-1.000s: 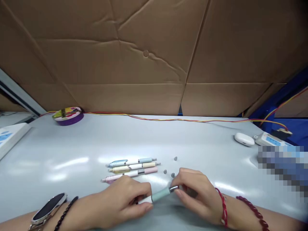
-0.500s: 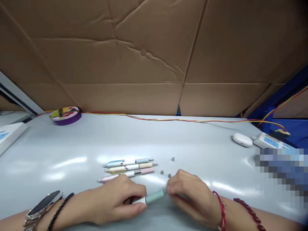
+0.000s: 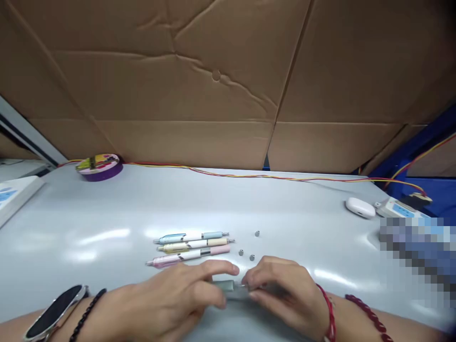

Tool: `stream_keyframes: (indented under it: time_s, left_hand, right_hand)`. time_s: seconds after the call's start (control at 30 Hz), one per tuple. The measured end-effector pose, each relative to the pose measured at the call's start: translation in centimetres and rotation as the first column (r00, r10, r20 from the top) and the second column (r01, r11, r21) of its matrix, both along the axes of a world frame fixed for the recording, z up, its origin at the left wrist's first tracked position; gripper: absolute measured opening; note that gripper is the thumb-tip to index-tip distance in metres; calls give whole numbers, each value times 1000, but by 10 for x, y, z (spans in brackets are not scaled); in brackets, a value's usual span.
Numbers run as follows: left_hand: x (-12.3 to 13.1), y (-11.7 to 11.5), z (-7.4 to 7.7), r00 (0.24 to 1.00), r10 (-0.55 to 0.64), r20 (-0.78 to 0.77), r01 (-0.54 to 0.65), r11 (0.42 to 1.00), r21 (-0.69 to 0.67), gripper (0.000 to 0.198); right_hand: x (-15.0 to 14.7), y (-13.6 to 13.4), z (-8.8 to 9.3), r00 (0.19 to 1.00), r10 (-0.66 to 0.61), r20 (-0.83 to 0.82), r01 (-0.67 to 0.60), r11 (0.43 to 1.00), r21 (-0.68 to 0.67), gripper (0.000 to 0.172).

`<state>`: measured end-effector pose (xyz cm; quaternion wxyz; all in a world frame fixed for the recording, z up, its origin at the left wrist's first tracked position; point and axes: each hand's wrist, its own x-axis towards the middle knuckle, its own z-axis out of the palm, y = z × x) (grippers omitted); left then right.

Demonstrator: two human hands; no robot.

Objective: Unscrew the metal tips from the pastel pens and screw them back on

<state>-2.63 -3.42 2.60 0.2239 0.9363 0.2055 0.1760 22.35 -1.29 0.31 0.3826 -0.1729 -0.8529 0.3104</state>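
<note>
Pinching the smooth cylindrical mint-green pen's [image 3: 224, 285] thin three-o'clock tip [image 3: 243, 285] in your right grip [image 3: 287, 292], you've loosened your left grip [image 3: 178, 294], hold unclear.

A white case [image 3: 360, 207] lies just beside a power strip [image 3: 398, 208]

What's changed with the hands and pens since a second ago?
The left hand's index finger and thumb have opened from around the mint-green pen, the finger stretching toward the right hand. The pen, earlier sloping up rightward, is now nearly level; its broad metal tip no longer shows. The right hand stays at that end. The three other pens and three metal tips lie as before.
</note>
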Motion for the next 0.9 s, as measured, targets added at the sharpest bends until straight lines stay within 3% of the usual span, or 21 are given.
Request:
stream_keyframes:
  time_s: [0.23, 0.43, 0.6, 0.9]
  left_hand:
    - [5, -2, 1, 999, -46, -10, 47, 998, 30, 35]
    - [6, 2, 4, 991, -36, -129, 19, 991, -130, 38]
    - [4, 5, 5, 992, -44, -118, 13, 967, -253, 34]
    - [1, 6, 3, 994, -31, -105, 0, 959, -282, 44]
  right_hand:
    - [-5, -1, 1, 1000, -4, 8, 4, 1000, 6, 8]
    - [-4, -1, -3, 1000, -2, 25, 2, 1000, -18, 8]
    - [-4, -1, -3, 999, -31, 34, 32, 998, -45, 13]
    - [6, 11, -2, 985, -173, -7, 171, 980, -101, 9]
